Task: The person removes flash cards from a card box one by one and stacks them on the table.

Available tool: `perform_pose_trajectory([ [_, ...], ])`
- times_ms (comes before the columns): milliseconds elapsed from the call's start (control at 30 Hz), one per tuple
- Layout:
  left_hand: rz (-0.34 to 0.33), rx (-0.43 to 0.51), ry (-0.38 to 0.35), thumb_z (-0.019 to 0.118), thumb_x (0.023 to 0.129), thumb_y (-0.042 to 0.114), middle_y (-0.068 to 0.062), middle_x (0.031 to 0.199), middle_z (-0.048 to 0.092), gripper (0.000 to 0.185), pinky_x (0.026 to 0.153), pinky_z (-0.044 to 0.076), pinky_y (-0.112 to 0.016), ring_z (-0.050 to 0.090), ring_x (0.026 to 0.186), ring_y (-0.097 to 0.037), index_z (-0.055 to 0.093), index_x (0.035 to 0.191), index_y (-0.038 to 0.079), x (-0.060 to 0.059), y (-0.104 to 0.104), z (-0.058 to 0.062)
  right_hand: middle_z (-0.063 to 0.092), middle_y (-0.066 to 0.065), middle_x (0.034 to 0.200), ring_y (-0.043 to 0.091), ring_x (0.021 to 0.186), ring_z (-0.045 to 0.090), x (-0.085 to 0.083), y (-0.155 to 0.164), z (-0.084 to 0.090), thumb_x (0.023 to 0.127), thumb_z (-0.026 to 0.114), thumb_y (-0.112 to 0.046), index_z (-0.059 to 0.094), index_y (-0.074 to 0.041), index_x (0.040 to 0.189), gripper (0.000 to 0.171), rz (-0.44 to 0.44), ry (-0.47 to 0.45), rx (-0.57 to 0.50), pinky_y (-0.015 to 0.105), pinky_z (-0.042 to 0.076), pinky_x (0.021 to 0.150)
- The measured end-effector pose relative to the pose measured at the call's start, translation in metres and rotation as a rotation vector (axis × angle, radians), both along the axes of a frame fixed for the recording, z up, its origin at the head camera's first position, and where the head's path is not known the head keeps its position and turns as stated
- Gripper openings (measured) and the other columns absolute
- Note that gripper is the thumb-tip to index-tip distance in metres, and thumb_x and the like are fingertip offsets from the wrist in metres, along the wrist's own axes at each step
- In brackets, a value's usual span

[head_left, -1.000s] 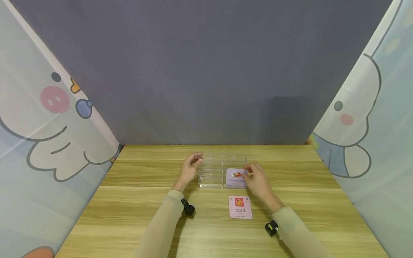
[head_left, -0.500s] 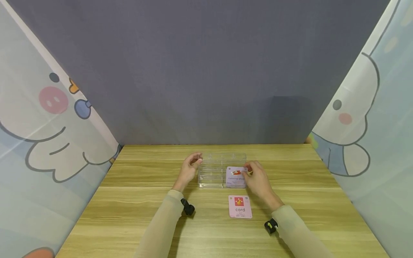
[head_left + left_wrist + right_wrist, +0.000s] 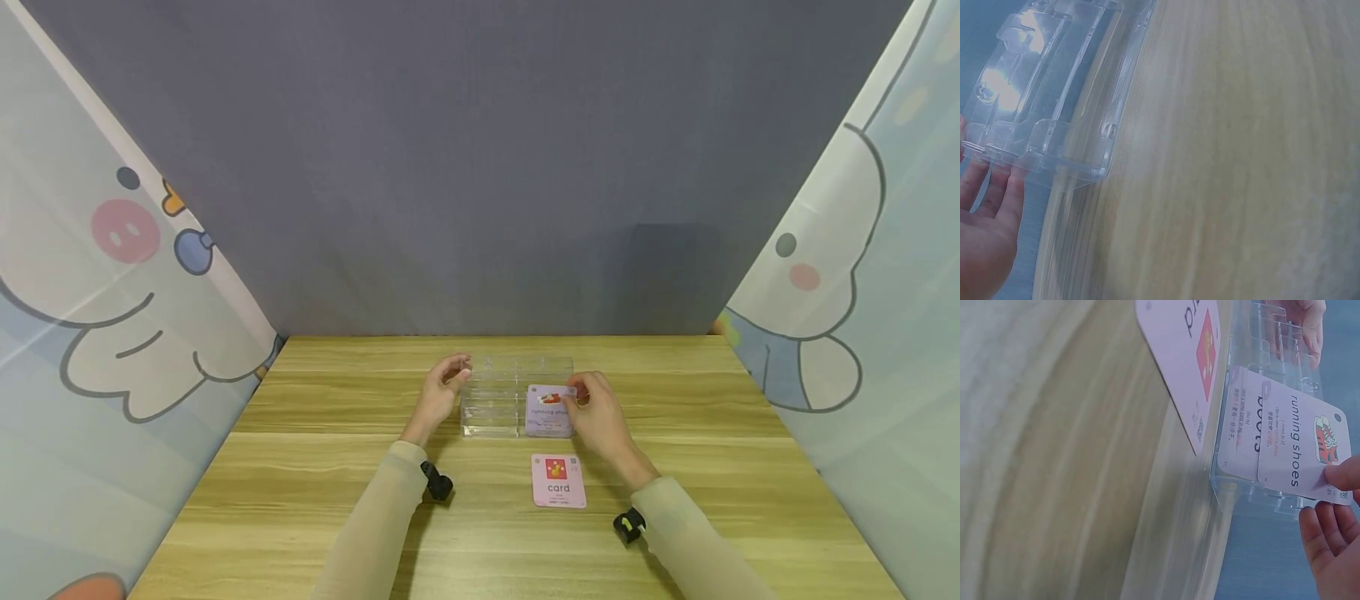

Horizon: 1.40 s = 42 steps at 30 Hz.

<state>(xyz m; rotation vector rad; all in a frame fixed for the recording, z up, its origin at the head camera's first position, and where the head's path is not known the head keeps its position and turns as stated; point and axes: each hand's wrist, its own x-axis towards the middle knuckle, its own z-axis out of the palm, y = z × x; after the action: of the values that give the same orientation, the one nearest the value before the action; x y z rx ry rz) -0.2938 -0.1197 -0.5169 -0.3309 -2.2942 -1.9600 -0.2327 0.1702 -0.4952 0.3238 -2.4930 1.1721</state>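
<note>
Wooden worktop (image 3: 337,500) under your arms, clear plastic tray (image 3: 495,400) at its middle, your left hand (image 3: 441,393) steadying its left end with relaxed fingers, your right hand (image 3: 600,417) pinching the "running shoes" card (image 3: 547,410) in the tray's right part, a "card" card (image 3: 558,481) lay flat just in front.

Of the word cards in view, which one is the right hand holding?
The "running shoes" card, pinched at its top corner by the right hand over the clear plastic holder. The "card" card lies untouched on the table.
</note>
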Motion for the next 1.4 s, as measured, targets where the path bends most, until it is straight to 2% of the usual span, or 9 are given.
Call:
perform_pose_trajectory([
  [233,0.009,0.013,-0.015,0.061,0.102,0.011,-0.017,0.121,0.065,0.035,0.096,0.049,-0.042,0.059,0.110,-0.027,0.059,0.134,-0.003,0.000,0.000,0.001,0.058,0.010,0.102,0.024,0.090,0.060,-0.001,0.000,0.002,0.087,0.074,0.008,0.063,0.000,0.109,0.026,0.004,0.012,-0.036,0.038,0.055,0.078],
  [533,0.003,0.018,0.003,0.061,0.102,0.010,-0.018,0.120,0.065,0.035,0.095,0.049,-0.043,0.060,0.110,-0.029,0.059,0.134,-0.005,0.000,0.000,0.001,0.056,0.009,0.102,0.022,0.092,0.058,-0.001,0.002,0.004,0.089,0.071,0.009,0.063,-0.001,0.110,0.025,0.023,-0.017,-0.067,0.030,0.054,0.075],
  [733,0.008,0.020,-0.007,0.061,0.102,0.010,-0.019,0.121,0.064,0.035,0.096,0.049,-0.039,0.060,0.110,-0.026,0.059,0.135,-0.004,0.000,0.001,0.001,0.057,0.008,0.101,0.022,0.091,0.057,-0.001,0.004,0.006,0.090,0.070,0.009,0.064,-0.002,0.111,0.025,0.039,-0.028,-0.050,0.029,0.052,0.073],
  [1033,0.023,0.007,0.007,0.061,0.102,0.008,-0.018,0.119,0.065,0.033,0.096,0.049,-0.042,0.061,0.110,-0.028,0.060,0.133,-0.005,-0.001,0.001,0.001,0.058,0.006,0.100,0.020,0.091,0.057,0.000,0.006,0.009,0.090,0.069,0.009,0.068,-0.002,0.111,0.024,0.064,-0.014,-0.006,0.031,0.053,0.072],
  [1233,0.014,-0.003,0.018,0.060,0.103,0.007,-0.026,0.122,0.063,0.034,0.096,0.050,-0.040,0.061,0.110,-0.028,0.058,0.134,-0.007,-0.001,0.001,0.001,0.057,0.005,0.099,0.020,0.091,0.057,0.001,0.007,0.011,0.091,0.068,0.009,0.067,-0.004,0.110,0.022,0.078,-0.026,-0.009,0.030,0.052,0.071],
  [1367,0.005,0.001,0.013,0.060,0.103,0.008,-0.027,0.123,0.062,0.035,0.097,0.050,-0.041,0.061,0.111,-0.027,0.058,0.135,-0.006,-0.001,0.000,0.001,0.057,0.005,0.098,0.021,0.092,0.056,0.001,0.008,0.012,0.092,0.068,0.008,0.067,-0.005,0.109,0.021,0.086,-0.031,-0.015,0.029,0.051,0.070],
  [1400,-0.001,0.005,0.008,0.059,0.103,0.007,-0.028,0.123,0.061,0.034,0.098,0.049,-0.043,0.060,0.112,-0.030,0.058,0.134,-0.006,0.002,0.000,0.005,0.057,0.005,0.098,0.021,0.092,0.056,0.002,0.008,0.013,0.092,0.068,0.007,0.067,-0.005,0.109,0.021,0.086,-0.033,-0.015,0.029,0.051,0.070],
])
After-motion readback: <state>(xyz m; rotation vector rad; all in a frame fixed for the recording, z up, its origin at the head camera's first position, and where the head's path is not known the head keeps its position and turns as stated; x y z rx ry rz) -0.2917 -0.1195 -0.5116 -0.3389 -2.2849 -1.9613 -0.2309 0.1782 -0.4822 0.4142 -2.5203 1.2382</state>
